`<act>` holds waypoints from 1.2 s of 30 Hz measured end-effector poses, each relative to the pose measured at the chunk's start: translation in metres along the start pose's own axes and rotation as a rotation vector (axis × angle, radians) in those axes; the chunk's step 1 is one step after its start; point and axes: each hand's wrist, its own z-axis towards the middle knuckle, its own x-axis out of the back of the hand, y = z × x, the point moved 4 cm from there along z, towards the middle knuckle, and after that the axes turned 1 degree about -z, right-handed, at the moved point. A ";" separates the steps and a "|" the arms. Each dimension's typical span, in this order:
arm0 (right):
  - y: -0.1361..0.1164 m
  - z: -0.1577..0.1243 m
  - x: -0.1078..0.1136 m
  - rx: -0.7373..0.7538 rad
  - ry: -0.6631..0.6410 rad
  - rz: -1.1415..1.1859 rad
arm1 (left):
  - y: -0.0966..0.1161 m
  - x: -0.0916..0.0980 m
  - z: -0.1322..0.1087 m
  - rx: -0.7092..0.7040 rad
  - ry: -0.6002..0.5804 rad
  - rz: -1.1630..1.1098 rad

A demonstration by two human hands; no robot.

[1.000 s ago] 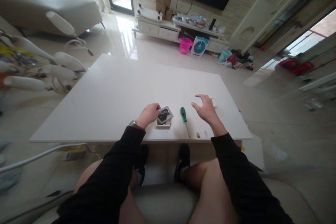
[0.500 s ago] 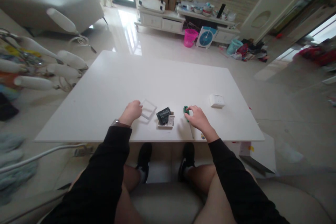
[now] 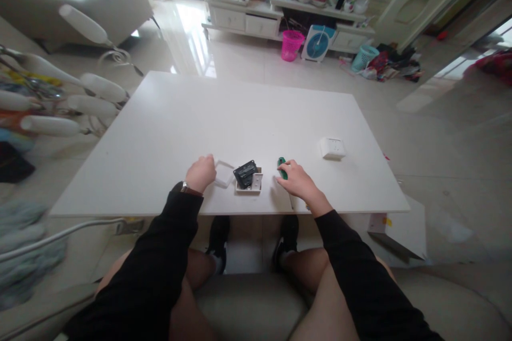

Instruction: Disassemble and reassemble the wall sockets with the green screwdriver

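On the white table (image 3: pixel 248 117), my left hand (image 3: pixel 201 172) is closed beside a thin white square frame (image 3: pixel 224 174); its fingertips are at the frame's left side, and what they hold, if anything, is too small to make out. Right of the frame lies a small white box (image 3: pixel 248 191) with a black module (image 3: pixel 245 172) tilted on it and a small white piece (image 3: pixel 257 181) at its right. My right hand (image 3: pixel 296 180) has its thumb and fingers apart at the green handle (image 3: pixel 282 167) of a screwdriver lying on the table, its shaft pointing to the near edge.
A white socket box (image 3: pixel 332 148) stands on the table's right part. A tiny coloured item lies by my right wrist, partly hidden. Lamp arms (image 3: pixel 96 106) rise at the left. Beyond the table are a pink basket (image 3: pixel 292 46), a fan (image 3: pixel 318 43) and a low cabinet (image 3: pixel 262 25).
The view has shifted a little. My right hand sits slightly lower over the screwdriver and covers more of its handle. My left hand remains beside the white frame.
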 end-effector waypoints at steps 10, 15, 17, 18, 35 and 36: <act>-0.031 0.000 0.007 0.124 0.030 0.087 | 0.033 0.017 0.001 -0.139 0.071 -0.199; -0.053 -0.004 -0.004 0.251 0.001 0.149 | 0.068 0.017 -0.005 -0.313 -0.083 -0.579; -0.058 -0.005 -0.010 0.283 -0.027 0.166 | 0.072 0.012 -0.007 -0.314 -0.090 -0.584; -0.060 -0.004 -0.013 0.292 -0.038 0.167 | 0.072 0.009 -0.008 -0.317 -0.092 -0.577; -0.056 0.003 -0.010 0.188 -0.011 0.559 | 0.074 0.009 -0.024 -0.356 -0.062 -0.596; -0.053 0.003 -0.004 0.179 0.017 0.604 | 0.074 0.010 -0.025 -0.359 -0.065 -0.601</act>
